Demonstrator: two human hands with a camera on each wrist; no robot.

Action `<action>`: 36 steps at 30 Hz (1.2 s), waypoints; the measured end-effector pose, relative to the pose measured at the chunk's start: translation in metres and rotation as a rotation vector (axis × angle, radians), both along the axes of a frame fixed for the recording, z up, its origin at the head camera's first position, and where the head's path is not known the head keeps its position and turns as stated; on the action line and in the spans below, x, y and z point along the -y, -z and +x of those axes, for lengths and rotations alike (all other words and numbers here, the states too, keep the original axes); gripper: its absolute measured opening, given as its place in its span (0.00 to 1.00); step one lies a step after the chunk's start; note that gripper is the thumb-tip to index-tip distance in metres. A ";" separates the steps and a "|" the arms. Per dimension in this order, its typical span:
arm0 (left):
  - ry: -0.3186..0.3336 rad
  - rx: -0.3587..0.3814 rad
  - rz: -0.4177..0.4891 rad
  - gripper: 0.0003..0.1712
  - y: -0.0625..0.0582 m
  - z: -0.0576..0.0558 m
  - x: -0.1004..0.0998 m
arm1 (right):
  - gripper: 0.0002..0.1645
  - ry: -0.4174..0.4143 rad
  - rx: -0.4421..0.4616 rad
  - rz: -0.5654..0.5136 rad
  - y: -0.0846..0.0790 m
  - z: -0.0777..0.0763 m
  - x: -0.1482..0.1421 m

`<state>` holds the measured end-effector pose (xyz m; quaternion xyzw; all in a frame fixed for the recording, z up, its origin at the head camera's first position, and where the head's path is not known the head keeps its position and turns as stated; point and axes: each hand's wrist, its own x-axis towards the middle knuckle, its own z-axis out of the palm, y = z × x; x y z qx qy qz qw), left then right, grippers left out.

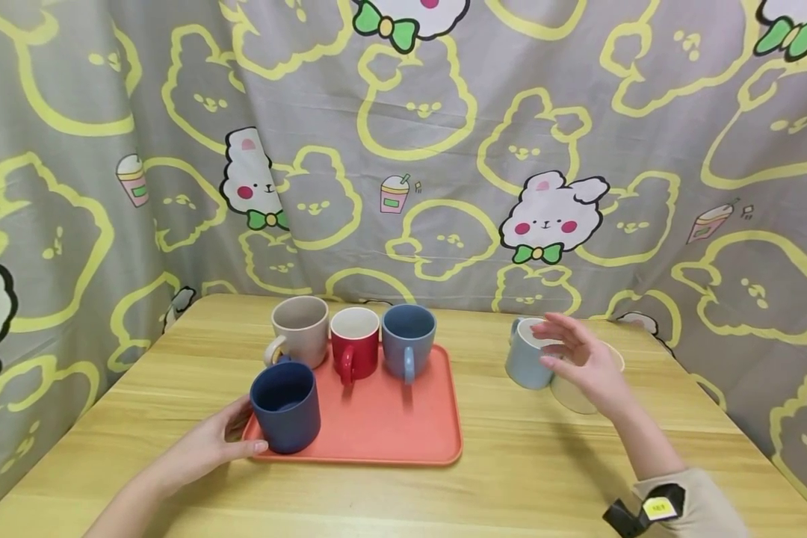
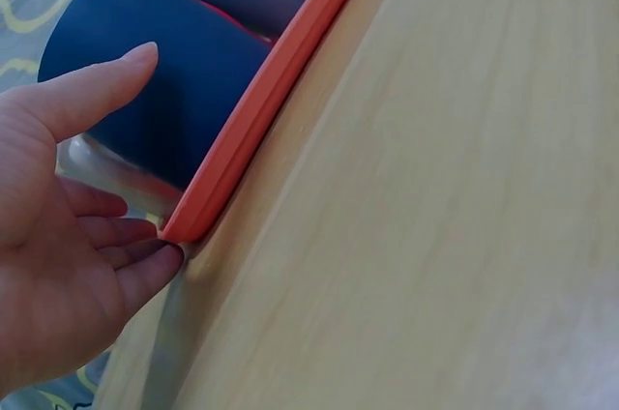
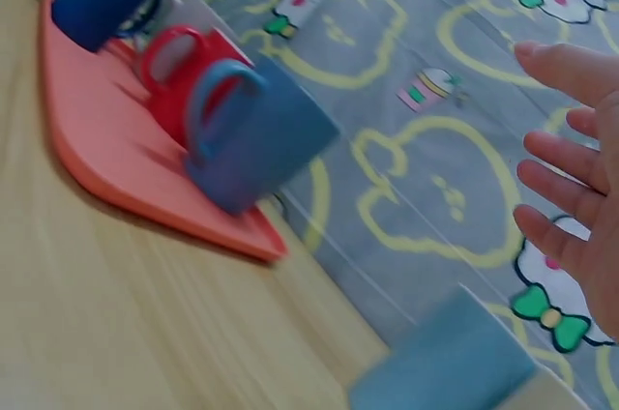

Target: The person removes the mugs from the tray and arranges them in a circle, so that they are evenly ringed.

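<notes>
My left hand (image 1: pixel 225 441) is at the near left corner of an orange-red tray (image 1: pixel 390 426). In the left wrist view its fingertips are at the tray's corner, and the thumb lies in front of a navy mug (image 2: pixel 164 72); whether it touches the mug I cannot tell. The navy mug stands upright on the tray. Behind it are a beige mug (image 1: pixel 300 332), a red mug (image 1: pixel 355 347) and a blue mug (image 1: pixel 409 340). My right hand (image 1: pixel 581 362), fingers spread and holding nothing, hovers by a light blue mug (image 1: pixel 527 357) and partly hides a cream mug (image 1: pixel 574 396).
The wooden table (image 1: pixel 511 471) carries everything. A grey curtain (image 1: pixel 444 149) printed with yellow outlines and white rabbits hangs behind and around it. The light blue and cream mugs stand close together, right of the tray.
</notes>
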<state>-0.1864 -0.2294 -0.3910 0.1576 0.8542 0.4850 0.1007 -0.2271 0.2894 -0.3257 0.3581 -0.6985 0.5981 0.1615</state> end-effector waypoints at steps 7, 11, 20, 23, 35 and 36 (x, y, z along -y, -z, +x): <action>0.005 0.006 0.008 0.49 0.000 0.001 -0.001 | 0.38 -0.108 -0.023 0.123 0.008 -0.004 0.041; 0.000 0.024 0.020 0.49 -0.001 0.002 -0.002 | 0.37 -0.112 0.015 0.180 0.008 -0.002 0.073; -0.010 -0.012 0.027 0.49 0.001 0.002 -0.003 | 0.37 -0.161 0.232 0.311 -0.005 0.007 0.154; -0.003 -0.002 0.052 0.49 0.002 0.002 -0.002 | 0.37 -0.154 0.271 0.338 -0.005 0.007 0.178; -0.016 0.070 0.052 0.50 0.000 0.002 -0.003 | 0.44 -0.030 0.390 0.421 0.014 0.005 0.258; -0.016 0.074 0.047 0.50 0.000 0.002 -0.003 | 0.45 -0.015 0.391 0.444 0.015 0.005 0.263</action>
